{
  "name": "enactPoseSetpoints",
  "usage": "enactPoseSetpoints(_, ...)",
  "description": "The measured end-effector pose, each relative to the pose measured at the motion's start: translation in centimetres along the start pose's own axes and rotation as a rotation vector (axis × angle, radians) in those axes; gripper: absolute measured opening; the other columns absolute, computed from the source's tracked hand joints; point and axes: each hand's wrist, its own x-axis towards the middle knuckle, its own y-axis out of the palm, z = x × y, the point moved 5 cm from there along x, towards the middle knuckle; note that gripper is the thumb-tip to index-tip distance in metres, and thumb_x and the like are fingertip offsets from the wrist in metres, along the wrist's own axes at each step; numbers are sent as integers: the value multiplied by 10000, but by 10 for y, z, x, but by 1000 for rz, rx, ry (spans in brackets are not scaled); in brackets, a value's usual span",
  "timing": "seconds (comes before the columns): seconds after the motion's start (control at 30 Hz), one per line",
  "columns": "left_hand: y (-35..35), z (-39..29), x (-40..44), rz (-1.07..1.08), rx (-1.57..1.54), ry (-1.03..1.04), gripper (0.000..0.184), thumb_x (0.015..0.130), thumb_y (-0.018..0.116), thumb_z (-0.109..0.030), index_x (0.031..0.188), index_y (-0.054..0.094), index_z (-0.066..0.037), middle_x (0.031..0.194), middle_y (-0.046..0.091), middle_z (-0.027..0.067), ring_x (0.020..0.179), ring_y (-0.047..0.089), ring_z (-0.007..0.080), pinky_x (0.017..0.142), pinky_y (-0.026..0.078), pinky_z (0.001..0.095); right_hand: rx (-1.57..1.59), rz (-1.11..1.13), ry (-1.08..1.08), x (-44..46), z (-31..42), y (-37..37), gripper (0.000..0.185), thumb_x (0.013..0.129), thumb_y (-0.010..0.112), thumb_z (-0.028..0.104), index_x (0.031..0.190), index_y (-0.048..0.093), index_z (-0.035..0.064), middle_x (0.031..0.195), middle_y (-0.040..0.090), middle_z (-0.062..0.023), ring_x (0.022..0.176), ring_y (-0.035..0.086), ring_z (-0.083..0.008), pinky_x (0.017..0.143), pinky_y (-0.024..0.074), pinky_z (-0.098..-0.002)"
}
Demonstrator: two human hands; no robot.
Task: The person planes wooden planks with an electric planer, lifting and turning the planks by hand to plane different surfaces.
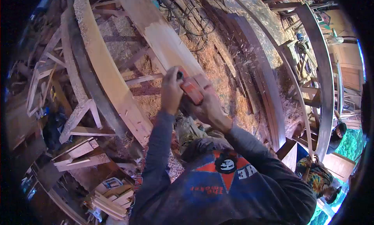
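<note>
A red-orange power planer (192, 91) is at the near end of a long pale board (163, 38), close in front of my body. My left hand (171, 91) closes around its left side, by a dark round part. With fingers wrapped over the rear body, my right hand (210, 106) grips it from the right. The planer's underside is hidden, so I cannot tell whether it touches the wood. The board runs away toward the top of the view, with a lighter patch on its surface.
Curved planks (105, 69) lie on supports at left. Dark timbers (269, 84) and a long curved beam (323, 69) stand at right. Shavings (150, 102) cover the floor, with tangled cable (194, 20) ahead. Wood offcuts (111, 203) sit lower left. Another person (315, 176) is at lower right.
</note>
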Motion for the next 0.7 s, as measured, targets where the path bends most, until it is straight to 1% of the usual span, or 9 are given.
enactPoseSetpoints(0.13, -18, 66, 87, -2, 238, 85, 453, 813, 669, -44, 1255, 568, -46, 1198, 611, 230, 1136, 568, 407, 961, 466, 473, -119, -67, -213, 84, 49, 7, 433, 876, 646, 264, 1278, 574, 118, 1018, 670, -185, 924, 662, -358, 777, 526, -422)
enactPoseSetpoints(0.2, -35, 101, 153, 30, 347, -91, 395, 814, 675, -152, 1195, 628, -56, 1039, 668, 237, 997, 641, 420, 883, 501, 487, 127, -172, -330, 162, 36, 32, 299, 873, 625, 222, 1139, 632, 85, 977, 650, -192, 960, 649, -294, 813, 510, -398)
enactPoseSetpoints(0.23, -41, 134, 186, 76, 57, -49, 402, 806, 688, -189, 1184, 637, -62, 1016, 675, 230, 979, 648, 416, 869, 506, 484, 196, -158, -348, 189, 36, 41, 243, 871, 614, 201, 1069, 660, 69, 957, 640, -196, 978, 643, -262, 830, 502, -386)
enactPoseSetpoints(0.33, -64, 129, 211, -11, 177, 55, 417, 797, 712, -236, 1163, 639, -51, 969, 691, 207, 933, 660, 404, 839, 512, 485, 37, 119, -272, 201, 68, 45, 248, 887, 581, 210, 1039, 663, 31, 997, 663, -184, 948, 654, -255, 821, 503, -388)
enactPoseSetpoints(0.4, -47, 134, 180, 17, 178, 34, 393, 813, 697, -206, 1166, 631, -47, 992, 686, 210, 959, 651, 406, 855, 505, 487, -37, 17, -260, 183, 54, 36, 300, 883, 598, 250, 1056, 643, 9, 1028, 670, -190, 907, 664, -276, 796, 512, -398)
enactPoseSetpoints(0.47, -34, 98, 131, 31, 221, -5, 354, 846, 663, -156, 1179, 616, -46, 1069, 666, 216, 1023, 624, 412, 894, 489, 485, 449, -8, -44, 149, -1, 31, 337, 873, 626, 281, 1075, 632, 11, 1046, 674, -192, 891, 666, -299, 774, 519, -409)
enactPoseSetpoints(0.57, 4, 10, -2, 53, 75, -134, 360, 879, 592, -53, 1237, 557, -41, 1222, 597, 227, 1097, 577, 434, 937, 466, 492, 42, -14, -258, 33, -74, 20, 303, 957, 511, 243, 1168, 612, 52, 1094, 668, -144, 985, 618, -281, 872, 478, -341)
enactPoseSetpoints(0.63, 33, -25, -79, 2, -24, -37, 479, 851, 597, 21, 1318, 491, 0, 1239, 578, 251, 1176, 549, 419, 983, 454, 476, 229, 39, -174, -61, -123, 12, 442, 950, 562, 180, 1373, 520, 58, 1308, 593, -195, 1172, 573, -273, 969, 468, -357)
enactPoseSetpoints(0.7, 47, -63, -132, 17, 26, -22, 517, 856, 605, 14, 1355, 468, 13, 1297, 545, 243, 1247, 507, 413, 1038, 420, 481, 47, 211, 20, -117, -65, -29, 560, 916, 652, 141, 1437, 455, 84, 1277, 622, -167, 1136, 606, -240, 951, 483, -362)
